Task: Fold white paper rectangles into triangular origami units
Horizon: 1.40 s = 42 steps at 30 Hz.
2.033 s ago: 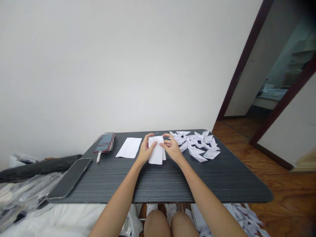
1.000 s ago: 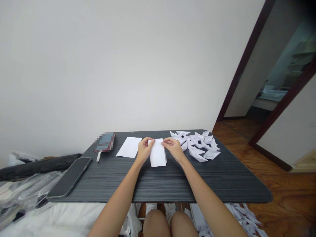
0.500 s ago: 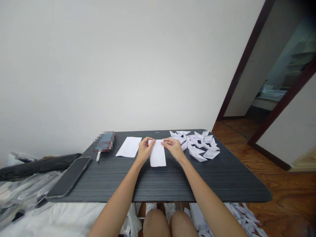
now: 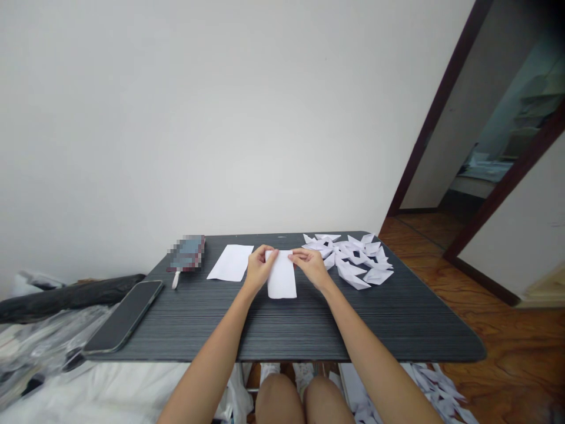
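Between my hands is a narrow white sheet of paper (image 4: 282,278), its lower end hanging toward me over the dark table. My left hand (image 4: 259,268) pinches its upper left corner between thumb and fingers. At the upper right corner, my right hand (image 4: 309,262) grips the same sheet in a pinch. Left of my left hand lies a flat white stack or sheet of paper (image 4: 230,263). Several folded white paper pieces (image 4: 353,259) with pointed ends are spread in a loose pile to the right of my right hand.
The dark, ribbed table (image 4: 198,330) stands against a white wall. A phone (image 4: 123,318) lies at its left front edge, and a blurred-out object (image 4: 188,253) with a white tab sits behind it. More folded papers (image 4: 441,391) are below the table at right.
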Motion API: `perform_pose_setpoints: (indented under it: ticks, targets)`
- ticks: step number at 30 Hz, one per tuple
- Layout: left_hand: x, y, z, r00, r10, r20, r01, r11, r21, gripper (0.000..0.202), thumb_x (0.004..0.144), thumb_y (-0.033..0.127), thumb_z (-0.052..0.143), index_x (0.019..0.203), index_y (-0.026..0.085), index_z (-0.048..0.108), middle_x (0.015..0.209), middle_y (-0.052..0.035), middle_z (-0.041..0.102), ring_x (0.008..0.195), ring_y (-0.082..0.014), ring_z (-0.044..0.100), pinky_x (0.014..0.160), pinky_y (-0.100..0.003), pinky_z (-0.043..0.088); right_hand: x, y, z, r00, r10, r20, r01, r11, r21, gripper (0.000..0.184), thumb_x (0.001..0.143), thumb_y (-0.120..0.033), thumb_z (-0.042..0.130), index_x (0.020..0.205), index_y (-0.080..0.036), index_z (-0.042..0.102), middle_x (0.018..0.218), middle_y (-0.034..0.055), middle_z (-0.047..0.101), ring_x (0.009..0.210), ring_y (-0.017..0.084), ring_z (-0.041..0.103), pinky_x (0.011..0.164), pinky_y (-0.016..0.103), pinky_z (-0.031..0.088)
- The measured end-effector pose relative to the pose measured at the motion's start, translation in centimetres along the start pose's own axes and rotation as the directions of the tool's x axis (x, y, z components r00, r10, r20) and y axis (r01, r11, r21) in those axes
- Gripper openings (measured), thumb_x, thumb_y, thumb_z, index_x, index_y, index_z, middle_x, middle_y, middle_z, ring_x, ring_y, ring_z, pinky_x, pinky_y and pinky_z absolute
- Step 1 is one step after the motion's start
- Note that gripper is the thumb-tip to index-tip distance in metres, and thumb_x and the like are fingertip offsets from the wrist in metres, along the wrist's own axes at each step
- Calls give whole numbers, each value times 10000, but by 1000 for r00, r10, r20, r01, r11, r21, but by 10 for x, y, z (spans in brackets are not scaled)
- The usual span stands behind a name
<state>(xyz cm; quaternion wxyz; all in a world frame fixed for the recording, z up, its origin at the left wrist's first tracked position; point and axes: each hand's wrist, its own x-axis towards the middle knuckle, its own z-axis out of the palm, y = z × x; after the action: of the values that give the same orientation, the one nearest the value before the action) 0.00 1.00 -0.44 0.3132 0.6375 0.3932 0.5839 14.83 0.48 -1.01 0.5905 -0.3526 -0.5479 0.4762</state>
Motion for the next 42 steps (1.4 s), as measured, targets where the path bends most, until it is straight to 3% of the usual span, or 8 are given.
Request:
perform_pose_setpoints:
  ticks: [23,27,34,38,42]
  targets:
    - [0,3,0,1000,-10,13,10,1000,-5,198,681,333,559,695,137,548,657,-2,542,573,-90,479,505,-187,362,2,3,-1,1000,6,21,-6,1000,-18,224,584,-296,643,757,-154,637,623,11,644,548,124,569,573,265,458]
    - [2,3,0,998,-56,23,59,990,-125,260,660,321,586,839,136,550,695,-14,573,562,-87,498,494,-185,371,3,4,-2,999,-6,-31,5,999,-39,195,585,-294,640,715,-149,637,614,19,645,552,134,574,547,260,453]
    - [7,-1,-4,981,-193,7,191,963,-192,515,624,329,627,1076,112,510,523,25,562,495,-84,489,523,-207,402,6,7,-7,993,-22,-118,12,996,-87,196,583,-316,636,677,-144,638,613,31,646,551,147,576,528,264,448]
    - [5,-7,-2,943,-300,141,326,916,-233,377,626,376,617,865,86,614,645,-46,617,593,-130,544,583,-253,435,6,6,-9,988,-52,-146,38,995,-93,205,594,-335,624,672,-146,630,610,30,639,546,144,570,515,258,446]
    - [4,-8,-1,956,-256,144,285,928,-240,313,650,408,584,679,100,628,624,-35,595,585,-123,524,559,-238,414,6,6,-8,991,-52,-127,40,995,-95,227,586,-359,626,669,-147,630,596,26,632,525,139,559,505,259,445]
